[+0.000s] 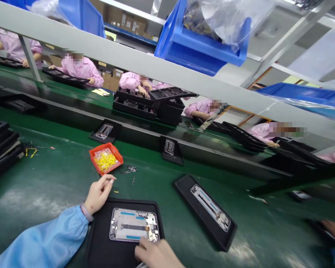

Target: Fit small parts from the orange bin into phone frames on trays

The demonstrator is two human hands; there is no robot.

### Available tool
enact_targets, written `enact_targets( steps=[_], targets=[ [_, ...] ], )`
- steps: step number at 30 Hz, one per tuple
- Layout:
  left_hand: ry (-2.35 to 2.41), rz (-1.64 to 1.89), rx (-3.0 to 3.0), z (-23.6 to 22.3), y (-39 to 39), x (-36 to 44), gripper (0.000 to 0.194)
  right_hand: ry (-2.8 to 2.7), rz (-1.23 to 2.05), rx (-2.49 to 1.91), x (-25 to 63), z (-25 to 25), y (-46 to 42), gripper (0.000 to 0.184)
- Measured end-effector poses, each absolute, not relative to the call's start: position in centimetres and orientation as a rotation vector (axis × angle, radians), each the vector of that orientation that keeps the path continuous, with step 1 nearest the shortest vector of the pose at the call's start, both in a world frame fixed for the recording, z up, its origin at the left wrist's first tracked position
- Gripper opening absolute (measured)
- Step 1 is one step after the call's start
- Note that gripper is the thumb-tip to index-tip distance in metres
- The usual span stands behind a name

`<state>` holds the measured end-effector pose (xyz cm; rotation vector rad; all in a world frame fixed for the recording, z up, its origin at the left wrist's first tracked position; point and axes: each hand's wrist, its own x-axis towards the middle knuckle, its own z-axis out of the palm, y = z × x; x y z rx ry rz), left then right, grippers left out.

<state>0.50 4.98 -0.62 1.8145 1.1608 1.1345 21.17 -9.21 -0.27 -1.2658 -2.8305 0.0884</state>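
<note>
My left hand (98,194) hangs above the green conveyor belt (39,208), its thumb and fingertips pinched together with no object visible between them. My right hand (156,254) rests on the lower edge of a smartphone frame (134,225), which lies face up in a black tray (100,238). A small silver item (141,265) shows under that hand at the picture's bottom edge, too cut off to name. Nearest my left hand are scattered small dark metal parts (129,170) and an orange bin (106,158) holding yellow pieces in clear plastic.
A second black tray (205,212) with a phone frame lies to the right. A blurred hand (334,230) enters at the right edge. Stacked trays (0,149) stand at the left. Beyond a grey rail, people in pink work at a second belt under blue bins.
</note>
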Motion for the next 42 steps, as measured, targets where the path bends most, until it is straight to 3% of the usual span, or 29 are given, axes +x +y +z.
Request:
enact_targets(
  steps=[3,7,14,33,42],
  targets=[
    [1.145,1.093,1.809,-0.8,5.2,0.6,0.029,-2.441,0.606,-1.592,21.2,3.5,-5.2,0.01],
    [1.119,1.033,1.823,-1.2,5.3,0.6,0.031,-1.923,0.475,-2.012,21.4,4.6,2.3,0.004],
    [1.132,0.971,1.902,-2.5,5.5,0.7,0.034,-1.894,0.468,-2.106,21.5,0.6,9.2,0.005],
    [1.161,0.843,2.031,-2.9,5.6,0.9,0.032,-1.872,0.607,-1.868,23.6,-1.3,9.8,0.006],
    [1.169,0.697,2.243,-0.7,5.7,1.4,0.029,-1.765,0.823,-1.465,22.2,-0.6,7.4,0.027]
  ],
)
